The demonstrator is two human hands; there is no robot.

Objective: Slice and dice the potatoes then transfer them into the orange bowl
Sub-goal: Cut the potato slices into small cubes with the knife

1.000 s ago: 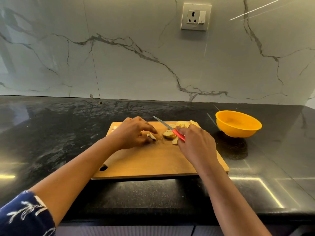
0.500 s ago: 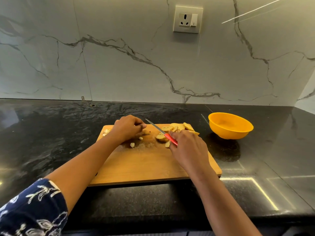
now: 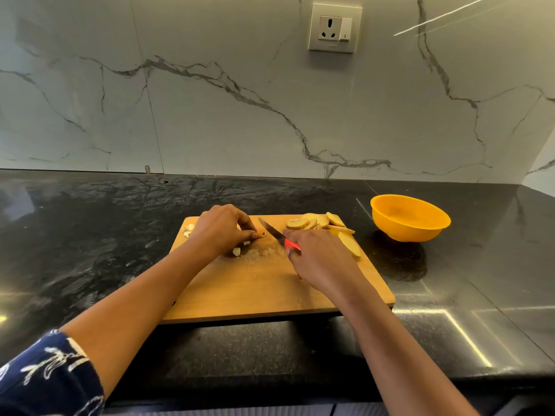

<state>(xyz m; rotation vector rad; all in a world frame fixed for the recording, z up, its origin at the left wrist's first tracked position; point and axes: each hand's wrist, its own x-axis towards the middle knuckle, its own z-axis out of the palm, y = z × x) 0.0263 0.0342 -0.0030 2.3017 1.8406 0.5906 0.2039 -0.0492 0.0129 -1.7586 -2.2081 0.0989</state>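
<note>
I'm mid-dicing: my right grip is clutching the knife, my left grip pinching a piece on the board. Few dice are lying cut. Slices are waiting at its far right corner, and the bowl beyond is looking empty.

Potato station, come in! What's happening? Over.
Right hand grips knife, left hand curled beside it. Slices piled far right of board, few diced bits. Orange bowl empty.
</note>
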